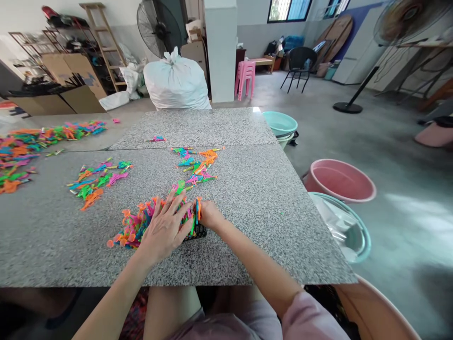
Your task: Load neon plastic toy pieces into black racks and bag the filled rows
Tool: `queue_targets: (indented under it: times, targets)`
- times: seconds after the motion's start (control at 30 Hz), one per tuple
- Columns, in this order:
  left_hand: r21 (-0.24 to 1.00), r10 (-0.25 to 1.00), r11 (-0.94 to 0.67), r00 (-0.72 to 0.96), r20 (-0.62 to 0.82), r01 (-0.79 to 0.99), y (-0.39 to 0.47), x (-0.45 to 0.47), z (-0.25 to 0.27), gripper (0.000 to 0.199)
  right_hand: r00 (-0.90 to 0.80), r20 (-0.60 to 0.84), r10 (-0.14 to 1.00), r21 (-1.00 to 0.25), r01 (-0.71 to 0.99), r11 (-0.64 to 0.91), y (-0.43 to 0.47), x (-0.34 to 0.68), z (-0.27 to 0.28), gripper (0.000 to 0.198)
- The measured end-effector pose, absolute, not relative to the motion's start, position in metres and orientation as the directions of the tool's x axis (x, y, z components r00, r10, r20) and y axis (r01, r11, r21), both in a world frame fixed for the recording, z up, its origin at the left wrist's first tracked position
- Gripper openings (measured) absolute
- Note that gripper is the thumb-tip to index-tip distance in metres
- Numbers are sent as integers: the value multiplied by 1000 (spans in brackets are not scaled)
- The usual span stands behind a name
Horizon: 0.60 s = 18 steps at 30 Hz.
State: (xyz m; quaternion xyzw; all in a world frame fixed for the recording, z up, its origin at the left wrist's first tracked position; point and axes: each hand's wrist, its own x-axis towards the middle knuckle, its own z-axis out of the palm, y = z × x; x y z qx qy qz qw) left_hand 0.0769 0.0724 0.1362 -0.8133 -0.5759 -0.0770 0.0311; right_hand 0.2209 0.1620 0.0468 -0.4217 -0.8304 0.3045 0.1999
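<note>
A black basket point(201, 231) with an open lattice stands near the front edge of the table. Packed into it are small bright plastic toys point(136, 224), with round, cup-like orange and pink ends at the left. My left hand point(166, 229) lies flat across the toys, fingers spread. At the basket's right end my right hand point(210, 216) is closed, its fingers partly hidden, around an upright orange and blue plastic toy point(198, 208). Just beyond the hands is a loose cluster of similar toys point(201, 165).
A small toy pile point(101, 179) lies left on the speckled table point(255, 203), with a larger heap point(53, 137) farther left. Beside the right edge stand a pink tub point(339, 182), a basin holding clear plastic point(339, 226) and a turquoise basin point(279, 123). A white sack point(177, 82) stands behind.
</note>
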Motion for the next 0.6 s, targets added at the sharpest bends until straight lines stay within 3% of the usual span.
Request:
queue_targets:
  times: [0.1,0.23,0.43,0.6]
  targets:
    - [64,929,-339,323,182,939,72,80,138,52,-609,-23,793,-529,680,507,165,217,58,24]
    - [58,896,-435,425,131,899,75,82,140,48,-656,24,754,-460,662,591,171,213,63,27]
    - [69,909,-404,391,144,912,79,81,135,47,-642,87,762,-506,631,589,179,204,47,20]
    - [41,897,-426,416,148,904,81,76,127,45,-762,102,639,-648,437,624,198,216,34,17]
